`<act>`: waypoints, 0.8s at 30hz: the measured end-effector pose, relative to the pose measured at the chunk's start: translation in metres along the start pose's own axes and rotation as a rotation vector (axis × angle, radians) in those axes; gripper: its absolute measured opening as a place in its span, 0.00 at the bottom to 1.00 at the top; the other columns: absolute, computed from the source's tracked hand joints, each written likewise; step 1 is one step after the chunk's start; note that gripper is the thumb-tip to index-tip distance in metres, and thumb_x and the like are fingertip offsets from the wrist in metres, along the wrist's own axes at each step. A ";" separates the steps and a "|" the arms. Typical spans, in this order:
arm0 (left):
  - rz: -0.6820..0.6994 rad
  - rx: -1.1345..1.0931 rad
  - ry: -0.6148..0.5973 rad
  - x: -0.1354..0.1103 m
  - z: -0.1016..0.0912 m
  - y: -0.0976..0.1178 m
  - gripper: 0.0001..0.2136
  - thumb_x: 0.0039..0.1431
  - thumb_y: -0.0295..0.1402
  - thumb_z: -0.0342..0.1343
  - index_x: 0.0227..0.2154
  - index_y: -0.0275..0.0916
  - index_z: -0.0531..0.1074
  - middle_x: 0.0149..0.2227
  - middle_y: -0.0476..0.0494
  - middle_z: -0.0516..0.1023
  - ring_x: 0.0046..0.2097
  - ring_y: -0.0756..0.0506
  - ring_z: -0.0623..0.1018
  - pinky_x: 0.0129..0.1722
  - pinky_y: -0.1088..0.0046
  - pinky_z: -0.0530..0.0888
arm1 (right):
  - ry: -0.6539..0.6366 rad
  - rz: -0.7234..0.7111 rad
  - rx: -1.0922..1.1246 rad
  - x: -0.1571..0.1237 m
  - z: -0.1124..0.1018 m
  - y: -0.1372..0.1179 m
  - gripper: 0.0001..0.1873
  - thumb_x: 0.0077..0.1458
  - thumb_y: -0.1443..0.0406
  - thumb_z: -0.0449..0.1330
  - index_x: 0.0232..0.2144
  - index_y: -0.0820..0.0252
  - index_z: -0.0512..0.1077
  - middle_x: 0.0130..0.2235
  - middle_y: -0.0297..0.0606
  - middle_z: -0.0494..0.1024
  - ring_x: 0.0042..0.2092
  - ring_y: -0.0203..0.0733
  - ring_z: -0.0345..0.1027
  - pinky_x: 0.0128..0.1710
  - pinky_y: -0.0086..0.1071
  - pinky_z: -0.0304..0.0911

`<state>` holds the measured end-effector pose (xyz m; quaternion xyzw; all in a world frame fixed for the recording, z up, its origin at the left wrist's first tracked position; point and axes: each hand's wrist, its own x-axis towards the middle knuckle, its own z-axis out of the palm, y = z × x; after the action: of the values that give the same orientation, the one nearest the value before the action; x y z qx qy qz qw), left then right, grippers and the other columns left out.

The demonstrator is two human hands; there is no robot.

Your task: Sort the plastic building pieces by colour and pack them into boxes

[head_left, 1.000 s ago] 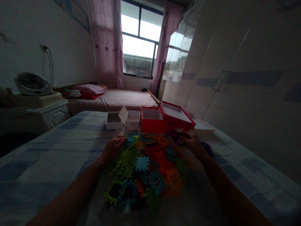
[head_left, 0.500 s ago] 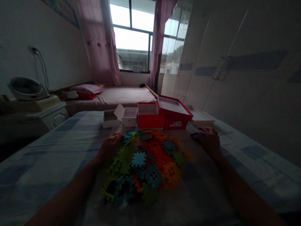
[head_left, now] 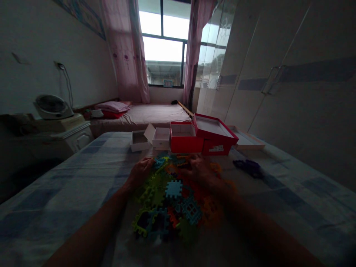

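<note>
A heap of coloured interlocking foam puzzle tiles [head_left: 175,196] lies on the bed in front of me. My left hand [head_left: 140,171] rests on the heap's far left edge with its fingers curled on the tiles. My right hand [head_left: 198,168] lies over the far middle of the heap, blurred by motion, so its fingers do not show clearly. A dark purple tile [head_left: 247,167] sits alone on the cover to the right of the heap.
Behind the heap stand an open red box [head_left: 185,142] with its lid [head_left: 215,135] beside it, two small white boxes [head_left: 150,139] and a flat white tray [head_left: 246,139]. A nightstand with a fan [head_left: 52,107] is at left; wardrobe doors [head_left: 292,92] at right.
My right hand went out to the right, left the dark purple tile on the cover, and came back onto the heap. The left hand stayed in place.
</note>
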<state>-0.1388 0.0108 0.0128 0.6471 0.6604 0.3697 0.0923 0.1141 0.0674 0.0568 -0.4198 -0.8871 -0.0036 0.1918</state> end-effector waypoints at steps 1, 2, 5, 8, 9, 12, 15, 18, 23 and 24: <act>0.002 0.002 0.000 0.000 0.000 0.000 0.26 0.59 0.48 0.33 0.34 0.38 0.75 0.42 0.41 0.75 0.42 0.44 0.75 0.43 0.70 0.69 | -0.005 0.021 -0.015 0.002 0.002 -0.002 0.17 0.52 0.56 0.58 0.37 0.64 0.74 0.43 0.48 0.72 0.46 0.47 0.63 0.47 0.37 0.57; 0.002 0.005 0.001 0.000 0.000 0.000 0.26 0.59 0.47 0.33 0.34 0.39 0.75 0.42 0.41 0.75 0.42 0.44 0.75 0.43 0.70 0.69 | -0.005 0.037 -0.021 0.003 0.004 -0.004 0.14 0.52 0.58 0.57 0.35 0.63 0.74 0.43 0.47 0.72 0.45 0.45 0.63 0.46 0.36 0.57; 0.000 0.009 0.006 0.001 0.001 0.000 0.26 0.60 0.47 0.33 0.34 0.39 0.75 0.42 0.42 0.75 0.43 0.45 0.75 0.44 0.70 0.69 | 0.002 0.027 0.025 0.002 0.004 -0.004 0.10 0.54 0.63 0.55 0.36 0.60 0.73 0.42 0.43 0.73 0.43 0.42 0.65 0.43 0.33 0.57; 0.005 0.002 0.006 0.001 0.002 0.000 0.26 0.60 0.46 0.33 0.34 0.39 0.75 0.42 0.42 0.75 0.42 0.45 0.75 0.44 0.70 0.69 | 0.023 -0.004 0.121 -0.002 0.000 0.002 0.11 0.56 0.63 0.52 0.38 0.61 0.72 0.42 0.42 0.74 0.42 0.39 0.67 0.41 0.30 0.58; 0.006 0.000 0.005 0.001 0.002 0.000 0.26 0.60 0.46 0.33 0.34 0.39 0.75 0.41 0.42 0.75 0.42 0.45 0.75 0.43 0.71 0.69 | 0.040 -0.009 0.148 -0.003 -0.001 0.005 0.12 0.57 0.64 0.51 0.39 0.61 0.72 0.42 0.42 0.75 0.41 0.39 0.67 0.42 0.30 0.58; 0.007 -0.001 0.004 0.001 0.002 0.000 0.26 0.60 0.47 0.33 0.33 0.39 0.75 0.41 0.42 0.75 0.41 0.45 0.75 0.44 0.71 0.68 | 0.090 0.017 0.204 -0.005 -0.003 0.018 0.14 0.59 0.64 0.48 0.40 0.61 0.72 0.41 0.41 0.76 0.40 0.38 0.69 0.41 0.29 0.58; 0.012 0.002 0.001 0.000 0.001 0.000 0.26 0.60 0.47 0.33 0.34 0.39 0.75 0.42 0.43 0.75 0.42 0.45 0.75 0.45 0.71 0.68 | 0.125 0.125 0.210 -0.002 -0.007 0.036 0.16 0.59 0.62 0.47 0.40 0.59 0.72 0.37 0.39 0.78 0.37 0.39 0.70 0.36 0.28 0.59; 0.014 0.015 -0.009 0.000 0.000 0.000 0.26 0.59 0.47 0.33 0.35 0.39 0.75 0.43 0.42 0.75 0.42 0.45 0.75 0.44 0.71 0.69 | 0.135 0.243 0.087 0.000 -0.017 0.063 0.18 0.59 0.62 0.45 0.39 0.60 0.73 0.37 0.42 0.78 0.37 0.41 0.71 0.36 0.29 0.59; -0.013 0.016 -0.026 0.000 -0.002 -0.002 0.27 0.58 0.49 0.34 0.37 0.39 0.74 0.44 0.42 0.74 0.43 0.44 0.75 0.44 0.70 0.69 | 0.109 0.563 -0.163 -0.015 -0.040 0.121 0.21 0.59 0.61 0.44 0.37 0.62 0.75 0.37 0.50 0.78 0.39 0.46 0.72 0.37 0.33 0.61; -0.022 0.011 -0.029 0.001 -0.002 -0.003 0.27 0.58 0.49 0.34 0.37 0.38 0.74 0.45 0.41 0.74 0.43 0.43 0.75 0.45 0.69 0.69 | 0.109 0.613 -0.183 -0.021 -0.043 0.132 0.21 0.59 0.62 0.44 0.36 0.63 0.76 0.36 0.52 0.77 0.39 0.48 0.72 0.37 0.34 0.61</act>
<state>-0.1422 0.0110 0.0127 0.6456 0.6681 0.3556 0.1022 0.2394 0.1298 0.0693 -0.6820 -0.7039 -0.0480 0.1926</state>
